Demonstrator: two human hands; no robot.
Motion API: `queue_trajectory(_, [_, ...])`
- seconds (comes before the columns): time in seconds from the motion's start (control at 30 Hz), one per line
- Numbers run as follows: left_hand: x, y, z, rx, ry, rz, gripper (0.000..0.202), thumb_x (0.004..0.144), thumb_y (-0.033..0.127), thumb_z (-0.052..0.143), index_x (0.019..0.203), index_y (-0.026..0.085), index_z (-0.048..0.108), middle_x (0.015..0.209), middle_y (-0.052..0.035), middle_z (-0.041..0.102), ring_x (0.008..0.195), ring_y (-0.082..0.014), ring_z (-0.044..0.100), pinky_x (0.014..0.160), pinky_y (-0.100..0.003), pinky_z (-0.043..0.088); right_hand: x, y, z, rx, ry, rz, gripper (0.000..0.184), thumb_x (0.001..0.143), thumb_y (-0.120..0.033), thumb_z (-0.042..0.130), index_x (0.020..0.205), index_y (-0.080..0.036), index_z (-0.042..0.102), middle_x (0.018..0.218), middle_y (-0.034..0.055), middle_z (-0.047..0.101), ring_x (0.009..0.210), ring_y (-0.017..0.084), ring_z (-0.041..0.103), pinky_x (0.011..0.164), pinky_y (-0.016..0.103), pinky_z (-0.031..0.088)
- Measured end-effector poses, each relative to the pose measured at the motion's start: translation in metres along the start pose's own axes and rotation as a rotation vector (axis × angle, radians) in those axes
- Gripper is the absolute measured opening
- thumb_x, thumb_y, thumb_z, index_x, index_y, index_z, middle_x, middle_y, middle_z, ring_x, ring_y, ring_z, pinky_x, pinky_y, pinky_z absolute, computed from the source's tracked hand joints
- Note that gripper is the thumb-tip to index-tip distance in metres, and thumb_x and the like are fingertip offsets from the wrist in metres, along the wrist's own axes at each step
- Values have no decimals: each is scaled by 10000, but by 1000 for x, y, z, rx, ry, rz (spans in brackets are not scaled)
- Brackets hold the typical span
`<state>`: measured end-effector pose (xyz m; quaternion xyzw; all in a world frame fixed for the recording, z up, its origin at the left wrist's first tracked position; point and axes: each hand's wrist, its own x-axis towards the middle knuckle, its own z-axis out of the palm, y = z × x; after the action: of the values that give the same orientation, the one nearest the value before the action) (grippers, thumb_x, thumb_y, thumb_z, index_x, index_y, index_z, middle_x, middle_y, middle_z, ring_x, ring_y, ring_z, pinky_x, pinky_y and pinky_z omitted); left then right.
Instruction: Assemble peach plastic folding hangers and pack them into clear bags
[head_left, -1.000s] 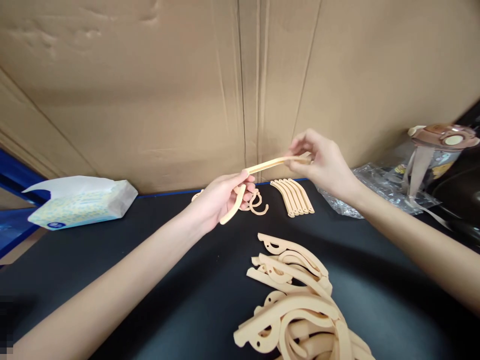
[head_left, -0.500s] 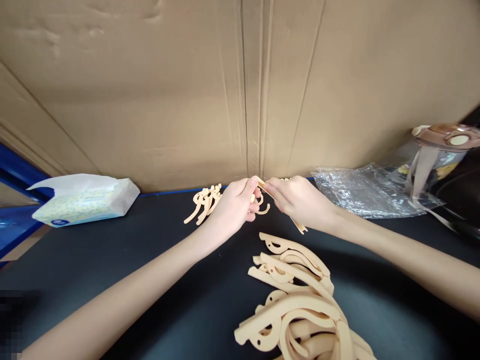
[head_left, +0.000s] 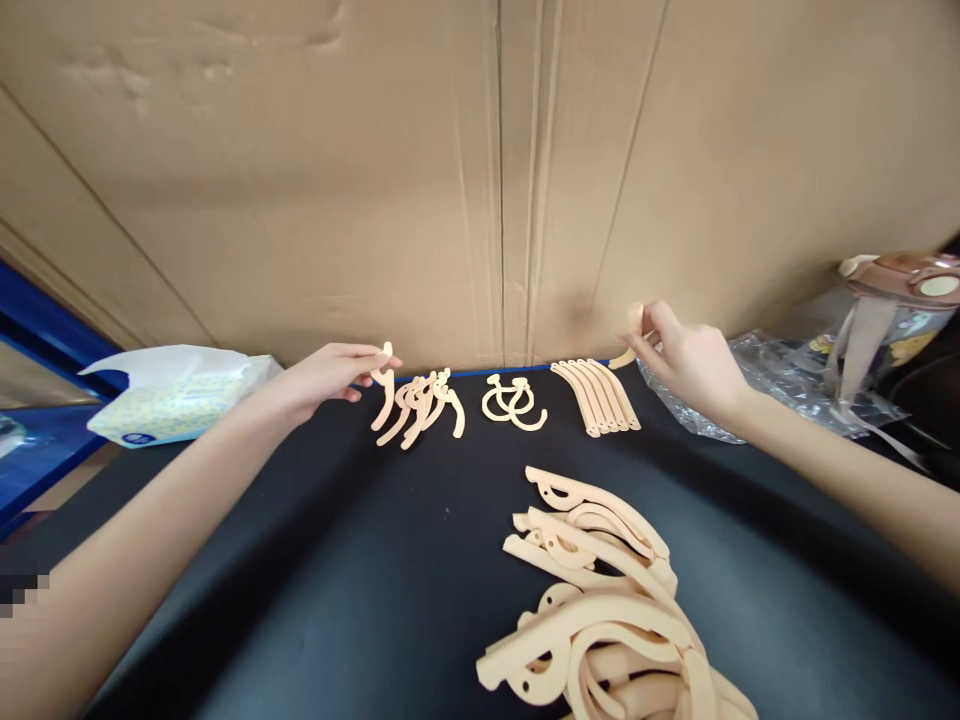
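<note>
My left hand (head_left: 334, 375), at the left end of the small curved pieces (head_left: 420, 410), pinches one beige curved piece (head_left: 388, 350) between thumb and fingers. Off to the right, my right hand (head_left: 690, 355) is closed on a beige curved hanger arm (head_left: 622, 358), partly covered by the fingers. It is just beyond a neat row of several similar hanger arms (head_left: 596, 398). Between the two groups lie a few hooks (head_left: 514, 402). Closer to me rests a heap of beige folding hangers (head_left: 600, 610), folded and overlapping.
A tissue pack (head_left: 180, 395) lies at the back left beside a blue frame (head_left: 37, 440). Clear plastic bags (head_left: 697, 405) and a bottle with a brown lid (head_left: 907, 285) are at the right. Cardboard (head_left: 337, 200) stands behind the black table (head_left: 337, 570).
My hands have moved apart from the middle, left to the small curved pieces, right beyond the arm row. The hooks and row show fully now. The heap has not changed.
</note>
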<state>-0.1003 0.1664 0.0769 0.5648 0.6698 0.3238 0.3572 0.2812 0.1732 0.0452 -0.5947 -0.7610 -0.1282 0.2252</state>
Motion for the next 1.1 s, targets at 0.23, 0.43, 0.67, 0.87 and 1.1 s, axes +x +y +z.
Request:
queue_trajectory(0.23, [12,-32,11,34,-38,-42,341,577,418,779,797,165,717,792,-95,684,650,-179,607,483,-229,474,-33,18,13,-191,-215,-222,161,934,-218,356,926,-192,514,925,100,659,741,223,616,556,281,339])
queue_trajectory(0.43, [7,-31,20,192,-3,47,539,673,478,678,1081,137,593,997,-143,647,670,-227,631,493,-316,502,-42,27,16,-21,-260,-298,207,901,-157,336,894,-190,540,898,85,632,743,197,619,633,287,431])
queue_trajectory(0.67, [-43,0,55,508,-43,464,388,879,484,474,1175,241,532,1091,-33,602,752,-180,589,695,-323,454,-37,23,19,99,-286,-264,280,915,-167,310,936,-174,590,957,86,666,818,216,643,726,341,478])
queue_trajectory(0.87, [-78,20,92,558,-433,609,355,860,517,560,1067,230,596,1064,-12,604,886,-190,575,747,-289,419,-55,-36,-15,315,-330,-287,230,954,-338,415,975,-208,604,949,34,660,828,171,625,726,299,463])
queue_trajectory(1.1, [-82,19,98,522,-629,652,288,753,465,716,880,226,617,892,29,585,851,-169,548,675,-248,363,-85,-84,-40,404,-598,-340,219,827,-428,635,816,-209,630,765,-16,616,667,132,570,590,256,393])
